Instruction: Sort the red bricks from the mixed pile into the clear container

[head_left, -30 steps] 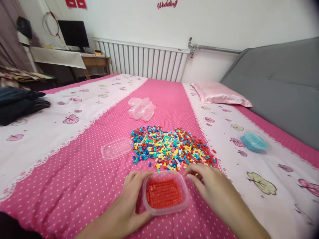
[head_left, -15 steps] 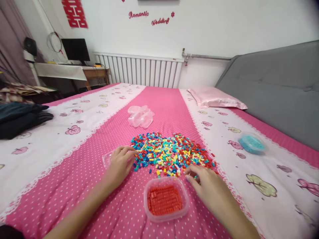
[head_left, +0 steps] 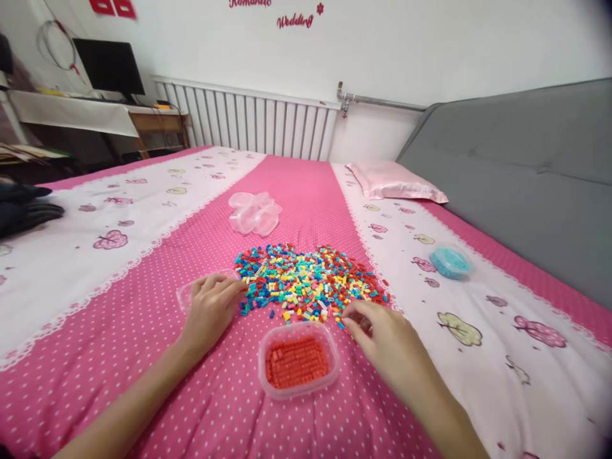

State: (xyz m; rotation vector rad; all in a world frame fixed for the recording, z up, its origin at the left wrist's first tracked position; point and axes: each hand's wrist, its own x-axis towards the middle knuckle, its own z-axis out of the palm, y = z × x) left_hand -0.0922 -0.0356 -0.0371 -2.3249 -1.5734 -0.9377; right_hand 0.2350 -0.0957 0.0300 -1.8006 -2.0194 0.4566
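A clear tub [head_left: 262,376] filled with red bricks sits on the pink dotted bedspread just in front of me. Behind it lies a heap of small mixed-colour bricks [head_left: 306,280]. My left hand [head_left: 210,309] lies over a clear plastic lid [head_left: 184,296] left of the heap, with its fingers curled down on the lid. My right hand [head_left: 382,338] is at the heap's near right edge. Its fingertips are pinched together among the bricks, and what they hold is hidden.
A stack of empty clear tubs [head_left: 253,213] lies beyond the heap. A lidded tub of blue bricks [head_left: 449,262] rests on the white strip to the right. A pink pillow [head_left: 392,182] and grey headboard [head_left: 516,172] are on the right, and dark clothes [head_left: 23,210] at far left.
My left hand left the red tub's side and moved up-left onto the clear lid. My right hand stayed at the heap's near edge. The view shifted.
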